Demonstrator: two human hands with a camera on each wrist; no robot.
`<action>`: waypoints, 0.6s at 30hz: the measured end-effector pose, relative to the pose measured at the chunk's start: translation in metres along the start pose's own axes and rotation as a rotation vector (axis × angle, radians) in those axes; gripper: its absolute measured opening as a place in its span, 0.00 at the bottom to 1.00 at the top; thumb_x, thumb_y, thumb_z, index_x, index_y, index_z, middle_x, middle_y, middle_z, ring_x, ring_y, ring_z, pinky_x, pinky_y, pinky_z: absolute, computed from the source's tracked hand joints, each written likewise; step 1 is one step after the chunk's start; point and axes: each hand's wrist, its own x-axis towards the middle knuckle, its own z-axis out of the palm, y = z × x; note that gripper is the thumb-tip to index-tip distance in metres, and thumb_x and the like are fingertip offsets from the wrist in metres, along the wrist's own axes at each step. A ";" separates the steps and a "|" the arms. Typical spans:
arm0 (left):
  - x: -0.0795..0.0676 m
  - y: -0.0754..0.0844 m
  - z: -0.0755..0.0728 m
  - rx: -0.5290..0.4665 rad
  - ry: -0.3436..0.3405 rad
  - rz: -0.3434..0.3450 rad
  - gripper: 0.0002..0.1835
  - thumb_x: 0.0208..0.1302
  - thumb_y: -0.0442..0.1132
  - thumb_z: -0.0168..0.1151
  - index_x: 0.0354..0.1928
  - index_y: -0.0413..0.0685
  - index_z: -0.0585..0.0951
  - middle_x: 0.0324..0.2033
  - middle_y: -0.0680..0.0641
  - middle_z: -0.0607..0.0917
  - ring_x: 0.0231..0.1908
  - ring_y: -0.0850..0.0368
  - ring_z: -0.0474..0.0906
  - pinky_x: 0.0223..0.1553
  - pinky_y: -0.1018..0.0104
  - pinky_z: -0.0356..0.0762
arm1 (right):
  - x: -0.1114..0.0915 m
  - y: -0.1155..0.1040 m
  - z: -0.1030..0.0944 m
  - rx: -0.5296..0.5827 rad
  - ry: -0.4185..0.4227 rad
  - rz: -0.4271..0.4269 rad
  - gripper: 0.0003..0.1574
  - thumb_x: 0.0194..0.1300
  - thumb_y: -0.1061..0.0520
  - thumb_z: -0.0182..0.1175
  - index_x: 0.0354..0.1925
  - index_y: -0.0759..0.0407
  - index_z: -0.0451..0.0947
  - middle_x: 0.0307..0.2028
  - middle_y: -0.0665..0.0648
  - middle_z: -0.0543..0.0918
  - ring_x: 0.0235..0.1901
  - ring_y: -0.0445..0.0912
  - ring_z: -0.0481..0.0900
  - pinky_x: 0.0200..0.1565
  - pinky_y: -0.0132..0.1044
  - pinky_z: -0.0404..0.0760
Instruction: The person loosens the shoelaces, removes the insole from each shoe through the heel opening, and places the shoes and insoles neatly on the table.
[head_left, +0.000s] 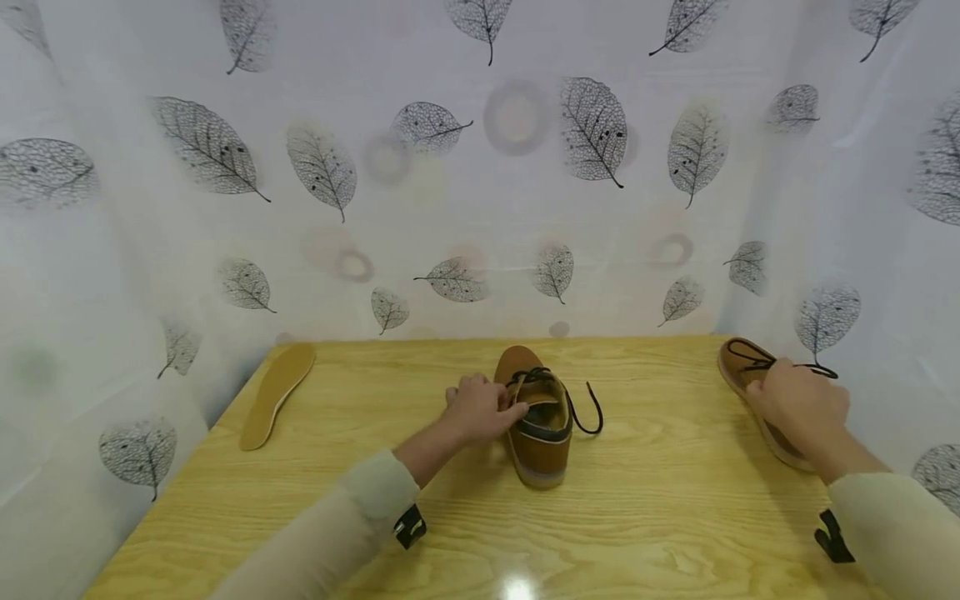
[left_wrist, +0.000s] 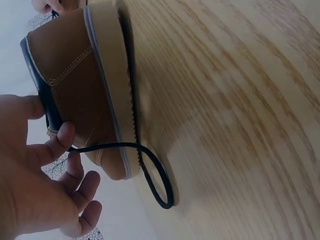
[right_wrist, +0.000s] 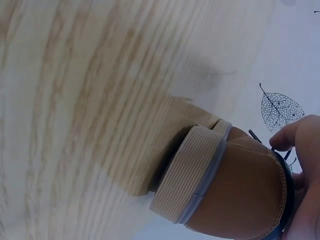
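A brown lace-up shoe (head_left: 542,458) with a dark collar stands near the middle of the table, heel toward me. My left hand (head_left: 480,408) pinches its left collar edge, thumb at the opening and index finger against the outer side, as the left wrist view (left_wrist: 35,180) also shows. Its black lace (head_left: 597,421) loops out onto the wood on the right. At the table's right side, a second brown shoe (head_left: 738,371) sits under my right hand (head_left: 802,408), which grips it around the collar; some fingertips are hidden. In the right wrist view that shoe's heel (right_wrist: 235,190) faces the camera.
A tan insole (head_left: 277,396) lies flat at the far left of the wood-grain table (head_left: 660,500). A pale curtain (head_left: 480,217) with leaf prints hangs along the back and both sides. Black straps (head_left: 409,527) show at the wrists.
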 end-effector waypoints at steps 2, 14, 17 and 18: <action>0.000 0.002 0.003 0.020 0.008 -0.014 0.23 0.70 0.57 0.53 0.19 0.54 0.70 0.30 0.49 0.71 0.38 0.49 0.66 0.41 0.51 0.54 | 0.000 0.001 -0.001 -0.010 -0.027 0.014 0.29 0.67 0.47 0.44 0.37 0.76 0.71 0.30 0.75 0.78 0.28 0.67 0.77 0.28 0.61 0.72; 0.004 0.006 0.015 0.106 0.087 0.005 0.22 0.71 0.48 0.47 0.16 0.54 0.69 0.23 0.51 0.72 0.32 0.51 0.69 0.39 0.53 0.57 | 0.001 0.009 -0.003 0.019 -0.128 -0.050 0.27 0.69 0.47 0.38 0.20 0.57 0.72 0.24 0.64 0.77 0.24 0.55 0.74 0.24 0.52 0.72; 0.006 0.005 0.016 0.140 0.070 0.034 0.21 0.72 0.47 0.46 0.18 0.54 0.71 0.25 0.52 0.73 0.34 0.51 0.72 0.40 0.52 0.59 | 0.001 0.008 -0.001 0.034 -0.105 -0.077 0.25 0.69 0.49 0.38 0.19 0.55 0.69 0.25 0.64 0.77 0.24 0.54 0.73 0.24 0.50 0.70; 0.007 0.005 0.017 0.151 0.063 0.043 0.20 0.72 0.47 0.45 0.19 0.54 0.72 0.25 0.52 0.73 0.36 0.51 0.72 0.40 0.52 0.60 | 0.000 0.007 -0.001 0.039 -0.100 -0.085 0.25 0.70 0.49 0.38 0.19 0.55 0.69 0.25 0.64 0.77 0.23 0.54 0.72 0.24 0.50 0.70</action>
